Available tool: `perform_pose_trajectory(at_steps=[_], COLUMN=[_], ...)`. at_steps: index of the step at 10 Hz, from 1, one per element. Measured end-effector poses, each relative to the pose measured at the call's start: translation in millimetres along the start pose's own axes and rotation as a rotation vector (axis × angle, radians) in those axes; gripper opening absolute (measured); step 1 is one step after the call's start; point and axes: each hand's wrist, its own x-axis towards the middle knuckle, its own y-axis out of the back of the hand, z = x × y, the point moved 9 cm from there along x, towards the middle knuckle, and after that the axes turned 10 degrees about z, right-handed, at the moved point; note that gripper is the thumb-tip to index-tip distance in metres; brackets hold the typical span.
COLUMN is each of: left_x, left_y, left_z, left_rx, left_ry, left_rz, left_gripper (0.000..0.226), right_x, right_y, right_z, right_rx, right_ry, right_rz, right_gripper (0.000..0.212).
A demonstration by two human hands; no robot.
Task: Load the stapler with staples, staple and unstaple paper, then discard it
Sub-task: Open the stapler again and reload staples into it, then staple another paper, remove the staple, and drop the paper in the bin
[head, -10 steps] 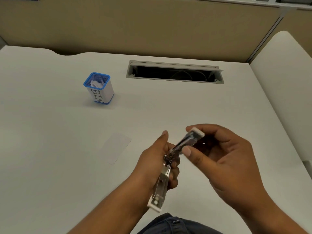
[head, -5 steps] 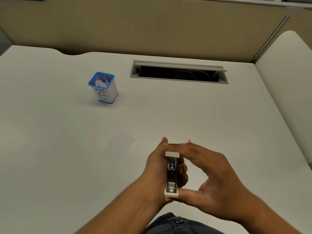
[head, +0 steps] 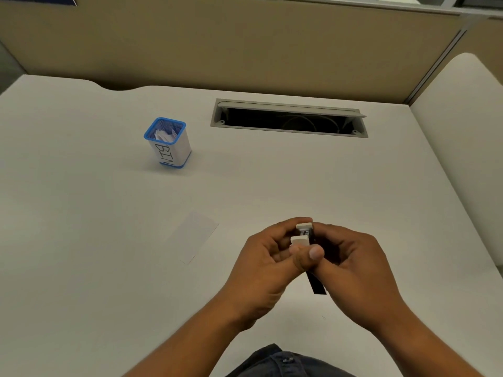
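A small stapler (head: 302, 234) with white ends and a dark base is folded nearly shut and held above the desk's near middle. My left hand (head: 265, 263) grips it from the left, thumb across its front. My right hand (head: 353, 265) holds it from the right, fingers wrapped behind; the dark base pokes out below. A white slip of paper (head: 194, 235) lies flat on the desk to the left of my hands. A single loose staple (head: 323, 317) lies on the desk under my right wrist.
A blue-rimmed mesh cup (head: 167, 142) labelled BIN stands at the back left with paper scraps inside. An open cable slot (head: 288, 118) is cut into the desk at the back. A beige partition wall runs behind; a second desk adjoins on the right.
The stapler went from spread open to folded nearly shut between both hands. My hands came closer together around it.
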Motion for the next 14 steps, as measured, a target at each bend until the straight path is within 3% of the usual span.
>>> perform_pose_trajectory(at_steps=[4,7,8,9,10,11,12,13,14], left_x=[-2.1,-2.4,-0.5,6.2,15.0,17.7,21.0,28.2,35.1], left_y=[1.8,9.8,22.7,57.9,120.2,179.6,222.7,240.9,245.3], left_z=[0.1,3.5,-7.9,-24.9,-45.0,-55.2,-65.4,-70.1,-71.7], left_rx=[-0.03,0.023,0.068,0.229,0.605,0.955,1.227,1.465,1.438], left_ry=[-0.057,-0.106,-0.079,-0.083,-0.101,-0.119,-0.03,0.053,0.098], left_rz=[0.009,0.046,0.078,0.235,0.505,0.737,0.826,0.801,0.769], left_gripper=[0.048,0.08,0.069,0.062,0.036,0.031,0.049,0.064,0.066], right_x=[0.7,1.0,0.2,1.7,1.7,-0.5,-2.6,-8.5,-12.7], right_y=[-1.5,-12.7,-18.3,-21.6,-28.7,-43.9,-57.5,-72.6,-84.6], right_z=[9.2,25.8,26.9,40.4,63.5,80.1,89.7,101.5,106.9], right_rx=[-0.032,0.069,0.069,0.026,-0.034,-0.14,-0.131,-0.065,-0.045], right_ry=[-0.041,-0.119,-0.093,-0.138,-0.231,-0.242,-0.268,-0.398,-0.455], right_rz=[-0.01,-0.09,-0.103,-0.061,-0.052,-0.108,-0.109,-0.143,-0.18], right_gripper=[0.03,0.023,0.023,0.014,0.017,0.019,0.008,0.007,0.008])
